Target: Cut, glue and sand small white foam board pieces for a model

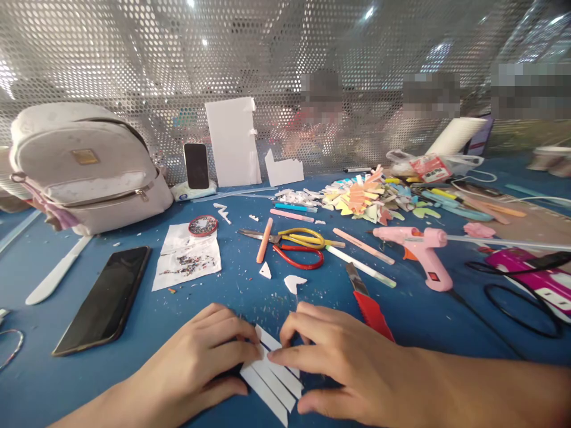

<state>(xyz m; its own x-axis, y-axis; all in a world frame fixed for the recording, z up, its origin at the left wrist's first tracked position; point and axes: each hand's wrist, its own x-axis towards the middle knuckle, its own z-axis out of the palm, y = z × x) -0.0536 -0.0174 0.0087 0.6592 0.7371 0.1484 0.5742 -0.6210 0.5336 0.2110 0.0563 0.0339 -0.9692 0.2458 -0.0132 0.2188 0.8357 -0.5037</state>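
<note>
Several white paper strips (266,392) lie side by side on the blue table at the near middle, slightly fanned. From the left, my left hand (209,353) rests its fingertips on them, thumb apart and fingers stretched out. My right hand (330,356) touches the strips from the other side with its index finger, its thumb spread away near their lower ends. Beyond the hands lie small white scraps (294,283). A utility knife (371,306) with a red handle sits just past my right hand, partly hidden by it.
Scissors (303,239), pastel sticks and a pink glue gun (417,244) lie farther back. A phone (104,300) and backpack (89,172) are on the left. A heap of coloured paper pieces (361,199) stands before the perforated metal screen (169,71). Cables run at right.
</note>
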